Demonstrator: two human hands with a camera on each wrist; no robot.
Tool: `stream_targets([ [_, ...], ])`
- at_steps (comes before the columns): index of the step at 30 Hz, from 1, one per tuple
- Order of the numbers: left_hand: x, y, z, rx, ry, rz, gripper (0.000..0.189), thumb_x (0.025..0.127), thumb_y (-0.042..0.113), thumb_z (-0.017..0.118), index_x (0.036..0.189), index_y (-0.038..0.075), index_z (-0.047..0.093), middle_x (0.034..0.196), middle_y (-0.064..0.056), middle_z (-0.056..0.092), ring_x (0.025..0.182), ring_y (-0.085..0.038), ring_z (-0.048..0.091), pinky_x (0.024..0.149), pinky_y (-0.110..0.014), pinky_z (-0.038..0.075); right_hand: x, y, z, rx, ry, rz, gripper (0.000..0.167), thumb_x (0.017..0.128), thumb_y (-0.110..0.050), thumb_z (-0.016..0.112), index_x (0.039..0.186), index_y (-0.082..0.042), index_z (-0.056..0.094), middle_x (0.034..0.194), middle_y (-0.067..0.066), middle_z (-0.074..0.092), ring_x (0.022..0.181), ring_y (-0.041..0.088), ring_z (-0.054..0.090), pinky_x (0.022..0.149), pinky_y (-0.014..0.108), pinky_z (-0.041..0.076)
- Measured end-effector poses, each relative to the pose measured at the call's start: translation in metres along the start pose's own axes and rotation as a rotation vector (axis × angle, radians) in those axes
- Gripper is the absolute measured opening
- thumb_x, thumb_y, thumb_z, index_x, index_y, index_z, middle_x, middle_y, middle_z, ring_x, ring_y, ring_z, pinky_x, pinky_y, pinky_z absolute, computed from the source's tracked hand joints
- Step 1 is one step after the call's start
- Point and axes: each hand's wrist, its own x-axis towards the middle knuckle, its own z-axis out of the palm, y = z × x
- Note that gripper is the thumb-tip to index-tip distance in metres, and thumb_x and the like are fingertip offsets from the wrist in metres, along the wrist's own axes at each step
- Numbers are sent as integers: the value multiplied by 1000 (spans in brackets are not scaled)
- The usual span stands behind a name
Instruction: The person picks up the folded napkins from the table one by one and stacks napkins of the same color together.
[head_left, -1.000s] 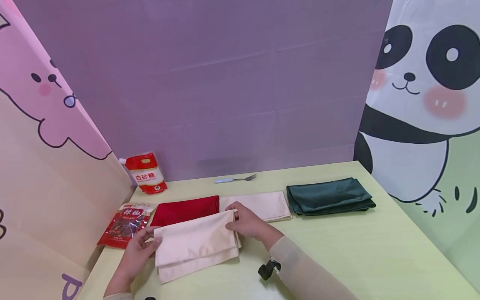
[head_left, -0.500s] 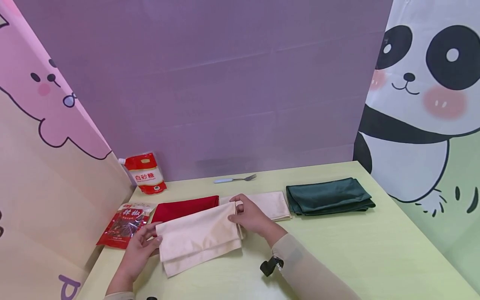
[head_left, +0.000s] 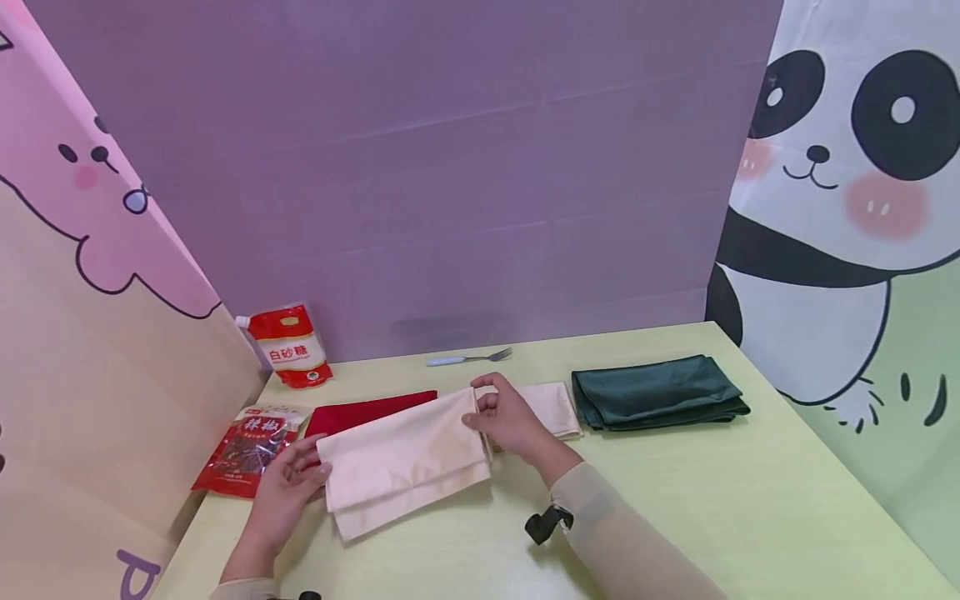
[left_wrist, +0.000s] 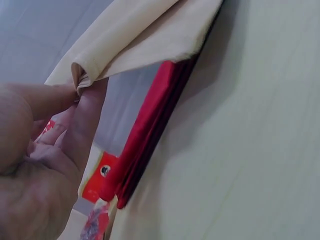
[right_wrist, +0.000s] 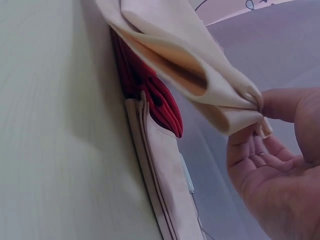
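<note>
A folded cream cloth (head_left: 408,454) hangs between both hands, its layers drooping in loops in the right wrist view. My left hand (head_left: 288,492) pinches its left upper corner between thumb and fingers. At the other end, my right hand (head_left: 513,425) pinches the upper right corner, held higher, so the cloth slants. Behind and below it lies a folded red cloth (head_left: 367,414), partly covered in the head view. A second folded cream cloth (head_left: 551,408) rests beside the red one, partly hidden by the right hand.
A folded dark green cloth (head_left: 660,392) lies at the right back of the table (head_left: 712,500). A fork (head_left: 468,358) with a pale handle is near the rear edge. At left stand a red-and-white bag (head_left: 292,346) and a red packet (head_left: 247,450). Walls border the back and sides.
Both hands have lifted the cream cloth a little and shifted it to the right and away. Its right end has risen more. The other things stay where they were.
</note>
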Motion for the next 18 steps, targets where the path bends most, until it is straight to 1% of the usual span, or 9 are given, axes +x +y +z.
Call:
stream_targets([
  [6, 0, 9, 6, -3, 41, 43, 57, 100, 8, 72, 153, 15, 51, 135, -17, 63, 103, -14, 72, 84, -34, 62, 2, -1, -4, 83, 40, -52, 54, 93, -1, 77, 138, -8, 47, 95, 10, 68, 77, 19, 64, 70, 29, 52],
  [11, 0, 16, 11, -20, 66, 53, 56, 100, 11, 72, 152, 15, 52, 135, -16, 62, 104, -13, 73, 85, -34, 61, 3, -4, -9, 136, 61, -85, 50, 90, 4, 77, 130, -5, 49, 95, 9, 67, 79, 18, 64, 73, 28, 54],
  [14, 1, 23, 14, -29, 64, 55, 55, 100, 13, 72, 152, 15, 52, 137, -16, 62, 105, -13, 73, 86, -33, 61, 3, -5, -14, 153, 72, -94, 47, 90, 5, 77, 127, -3, 50, 94, 9, 66, 79, 17, 63, 74, 26, 55],
  [18, 4, 29, 19, -36, 45, 76, 56, 101, 17, 73, 152, 13, 51, 137, -16, 62, 106, -13, 73, 86, -33, 61, 3, -7, -20, 160, 83, -100, 46, 91, 5, 76, 128, 0, 49, 94, 8, 64, 79, 16, 60, 76, 25, 56],
])
